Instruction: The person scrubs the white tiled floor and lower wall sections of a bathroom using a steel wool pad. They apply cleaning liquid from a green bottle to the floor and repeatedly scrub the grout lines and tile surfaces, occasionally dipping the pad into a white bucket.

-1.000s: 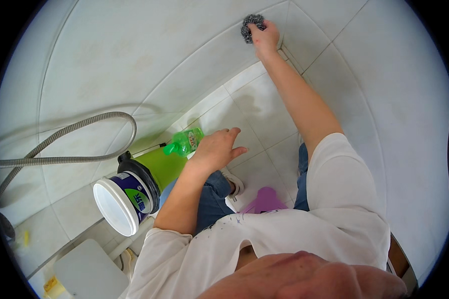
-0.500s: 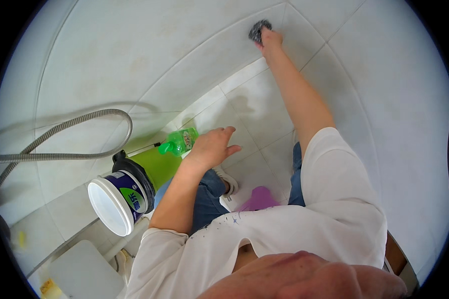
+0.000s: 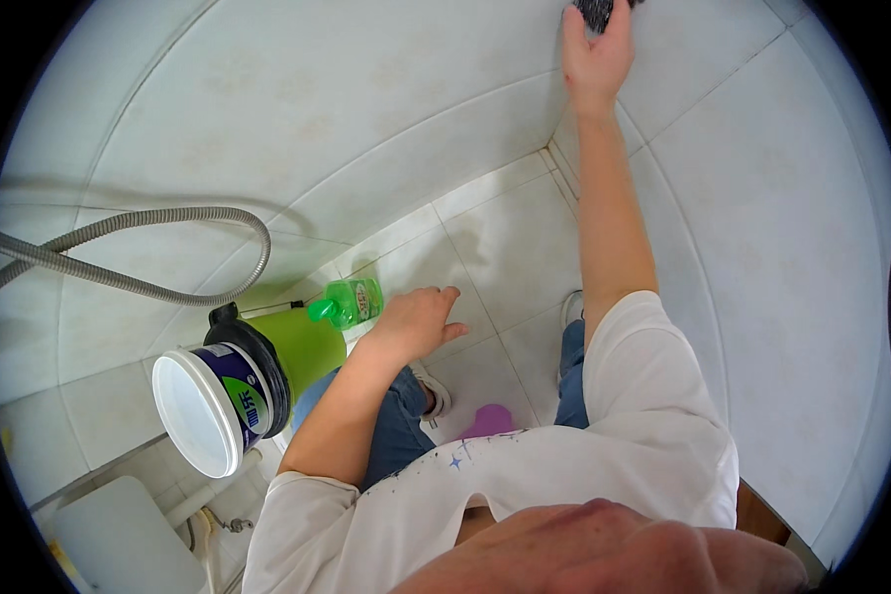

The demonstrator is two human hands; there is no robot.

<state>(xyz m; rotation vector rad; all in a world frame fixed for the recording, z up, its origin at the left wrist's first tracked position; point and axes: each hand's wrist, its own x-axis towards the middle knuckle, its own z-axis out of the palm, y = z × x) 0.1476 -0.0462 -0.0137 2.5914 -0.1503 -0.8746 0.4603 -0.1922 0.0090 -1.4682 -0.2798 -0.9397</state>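
Note:
Stretched far up along the tiled wall (image 3: 406, 74), my right hand (image 3: 598, 67) grips a grey steel wool scrubber (image 3: 598, 14) and presses it against the tiles near the corner. The scrubber is cut by the upper edge of the picture. My left hand (image 3: 414, 322) hangs in the air over the floor with nothing in it, fingers loosely stretched and thumb apart. Close to its left is a green, see-through pump bottle (image 3: 354, 303) with a green pump head.
At left, a white tub (image 3: 196, 413) with a dark blue label sits on a lime-green bin (image 3: 305, 346) with a black rim. A metal shower hose (image 3: 158, 216) loops above it. A purple object (image 3: 492, 420) lies between my feet. A white toilet tank (image 3: 129, 540) stands lower left.
My right hand has carried the scrubber from low on the wall near the corner to higher up. My left hand stays nearly where it was. The whole view has shifted slightly.

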